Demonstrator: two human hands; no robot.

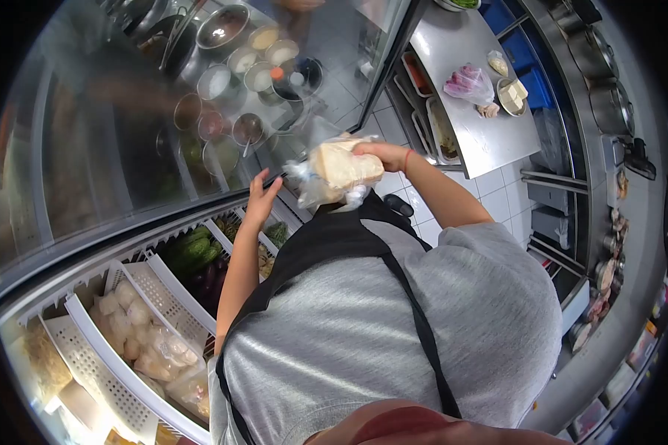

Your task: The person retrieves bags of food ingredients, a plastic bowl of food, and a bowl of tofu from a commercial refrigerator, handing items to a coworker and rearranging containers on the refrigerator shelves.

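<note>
My right hand (382, 154) grips a clear plastic bag (341, 165) with a pale, cream-coloured block inside, held in front of my black apron. The bag's loose plastic hangs toward the left. My left hand (263, 196) is empty, its fingers spread, just left of the bag and not visibly touching it. Beside my left forearm are white crates (89, 326) in a glass-fronted cabinet, one with bagged pale food (145, 334), another with green vegetables (189, 252) and dark purple ones.
A glass door (126, 133) stands at the upper left, with bowls (215, 81) showing in it. On the steel table (497, 141) at the upper right are a pink-and-clear bag (467, 84) and a bowl of white blocks (512, 96). White floor tiles (497, 200) lie below it.
</note>
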